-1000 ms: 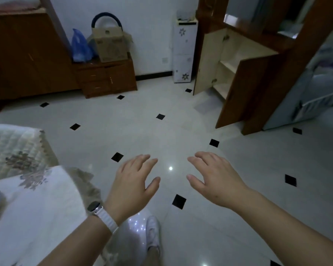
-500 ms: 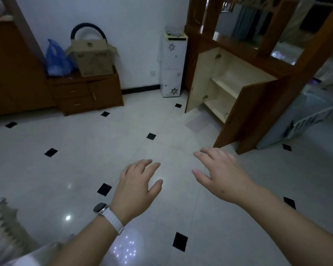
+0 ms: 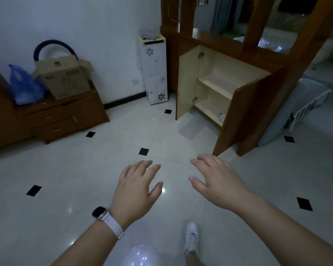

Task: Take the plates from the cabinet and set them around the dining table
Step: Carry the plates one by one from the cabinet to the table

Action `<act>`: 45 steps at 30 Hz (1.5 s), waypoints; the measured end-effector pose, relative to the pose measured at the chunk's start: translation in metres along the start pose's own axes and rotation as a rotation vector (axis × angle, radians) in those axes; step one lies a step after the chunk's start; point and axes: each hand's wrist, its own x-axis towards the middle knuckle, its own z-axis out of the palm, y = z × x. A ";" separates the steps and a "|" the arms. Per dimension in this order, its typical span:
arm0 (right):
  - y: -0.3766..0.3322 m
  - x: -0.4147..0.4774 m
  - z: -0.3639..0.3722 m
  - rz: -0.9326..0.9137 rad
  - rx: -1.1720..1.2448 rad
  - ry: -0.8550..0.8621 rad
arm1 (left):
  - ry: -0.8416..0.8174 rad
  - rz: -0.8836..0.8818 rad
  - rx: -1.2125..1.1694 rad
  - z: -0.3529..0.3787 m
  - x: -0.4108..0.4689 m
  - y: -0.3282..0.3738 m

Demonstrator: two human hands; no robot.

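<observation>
A home's living room: tiled floor (image 3: 85, 179), wooden cabinet (image 3: 215, 89) with open doors, low dresser (image 3: 65, 118), cardboard box (image 3: 65, 79).

glossy tiled floor (image 3: 85, 179), wooden cabinet (image 3: 244, 112)

Pale glossy tiled floor (image 3: 85, 189) with small black diamond insets, low wooden drawer unit (image 3: 62, 120) on it at left, cardboard box (image 3: 65, 79) and blue plastic bag (image 3: 23, 87) on top, open cabinet (image 3: 219, 89) with pale shelves, plate (image 3: 222, 116) partly visible on the bottom shelf
</observation>
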 end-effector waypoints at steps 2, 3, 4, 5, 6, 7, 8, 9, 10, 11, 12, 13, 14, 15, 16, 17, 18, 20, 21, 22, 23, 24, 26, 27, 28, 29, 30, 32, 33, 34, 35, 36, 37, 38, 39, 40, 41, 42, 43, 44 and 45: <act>0.020 0.035 0.003 -0.003 0.024 0.000 | -0.014 0.001 0.030 0.011 0.038 -0.007; 0.032 0.053 0.004 0.000 0.037 -0.001 | -0.026 0.001 0.039 0.016 0.057 -0.010; 0.044 0.071 0.003 0.004 0.051 -0.007 | -0.039 -0.003 0.045 0.022 0.078 -0.012; 0.056 0.088 0.001 0.008 0.062 -0.016 | -0.052 -0.010 0.049 0.027 0.098 -0.013; 0.068 0.105 -0.002 0.010 0.067 -0.023 | -0.059 -0.015 0.052 0.031 0.117 -0.012; 0.081 0.121 -0.007 0.012 0.068 -0.022 | -0.062 -0.018 0.051 0.036 0.138 -0.010; 0.094 0.136 -0.012 0.014 0.072 -0.016 | -0.063 -0.018 0.051 0.040 0.159 -0.008; 0.107 0.150 -0.018 0.014 0.075 -0.009 | -0.062 -0.013 0.054 0.044 0.179 -0.005; 0.119 0.166 -0.024 0.014 0.070 -0.003 | -0.062 -0.003 0.059 0.047 0.200 -0.003; 0.130 0.182 -0.028 0.013 0.059 -0.002 | -0.064 0.005 0.062 0.051 0.220 -0.001; 0.141 0.196 -0.032 0.009 0.045 0.000 | -0.066 0.013 0.064 0.054 0.239 0.000; 0.149 0.209 -0.036 0.006 0.034 0.003 | -0.069 0.020 0.065 0.057 0.256 0.001; 0.154 0.220 -0.039 0.006 0.034 0.007 | -0.072 0.025 0.061 0.059 0.270 0.001; 0.158 0.230 -0.041 0.007 0.049 0.013 | -0.075 0.028 0.054 0.060 0.282 0.000; 0.162 0.240 -0.043 0.011 0.070 0.015 | -0.077 0.031 0.052 0.062 0.294 -0.001; 0.165 0.250 -0.044 0.016 0.081 0.014 | -0.076 0.034 0.054 0.065 0.307 -0.004; 0.169 0.260 -0.045 0.018 0.082 0.019 | -0.076 0.035 0.053 0.068 0.320 -0.008; 0.179 0.283 -0.044 0.021 0.068 0.040 | -0.083 0.043 0.043 0.078 0.349 -0.015; 0.185 0.295 -0.043 0.031 0.051 0.038 | -0.089 0.050 0.033 0.085 0.363 -0.019; 0.190 0.307 -0.040 0.045 0.035 0.034 | -0.095 0.061 0.021 0.092 0.378 -0.022; 0.195 0.318 -0.037 0.061 0.031 0.028 | -0.103 0.076 0.009 0.099 0.393 -0.025; 0.199 0.330 -0.034 0.076 0.034 0.023 | -0.113 0.094 0.001 0.107 0.408 -0.029; 0.209 0.357 -0.029 0.109 0.024 0.017 | -0.127 0.135 -0.009 0.122 0.441 -0.040; 0.215 0.372 -0.028 0.126 0.017 0.022 | -0.131 0.154 -0.017 0.130 0.460 -0.047; 0.220 0.390 -0.027 0.146 0.011 0.025 | -0.134 0.174 -0.025 0.139 0.481 -0.056; 0.225 0.407 -0.026 0.172 0.007 0.026 | -0.137 0.194 -0.035 0.146 0.501 -0.066; 0.230 0.425 -0.024 0.197 0.004 0.028 | -0.141 0.216 -0.047 0.154 0.522 -0.076; 0.238 0.461 -0.023 0.266 0.009 0.029 | -0.159 0.252 -0.074 0.164 0.567 -0.097; 0.239 0.478 -0.023 0.308 0.015 0.026 | -0.173 0.265 -0.087 0.168 0.589 -0.107; 0.241 0.496 -0.023 0.339 0.014 0.036 | -0.179 0.278 -0.101 0.170 0.610 -0.118; 0.242 0.514 -0.022 0.360 -0.001 0.053 | -0.178 0.294 -0.117 0.172 0.631 -0.127; 0.243 0.531 -0.023 0.385 -0.019 0.062 | -0.178 0.316 -0.128 0.174 0.651 -0.137; 0.244 0.548 -0.026 0.414 -0.028 0.067 | -0.183 0.344 -0.134 0.176 0.671 -0.146; 0.245 0.565 -0.029 0.443 -0.028 0.064 | -0.192 0.373 -0.138 0.179 0.691 -0.154; 0.246 0.580 -0.032 0.469 -0.026 0.058 | -0.201 0.395 -0.144 0.182 0.710 -0.162; 0.247 0.593 -0.034 0.489 -0.023 0.060 | -0.207 0.412 -0.148 0.186 0.728 -0.169; 0.247 0.604 -0.034 0.511 -0.020 0.064 | -0.213 0.425 -0.151 0.190 0.744 -0.174; 0.249 0.613 -0.033 0.532 -0.027 0.076 | -0.222 0.436 -0.159 0.193 0.758 -0.177; 0.251 0.619 -0.032 0.553 -0.034 0.079 | -0.229 0.450 -0.171 0.196 0.770 -0.179; 0.254 0.625 -0.031 0.575 -0.040 0.076 | -0.230 0.468 -0.179 0.199 0.782 -0.180; 0.258 0.630 -0.031 0.596 -0.034 0.068 | -0.230 0.487 -0.187 0.203 0.792 -0.180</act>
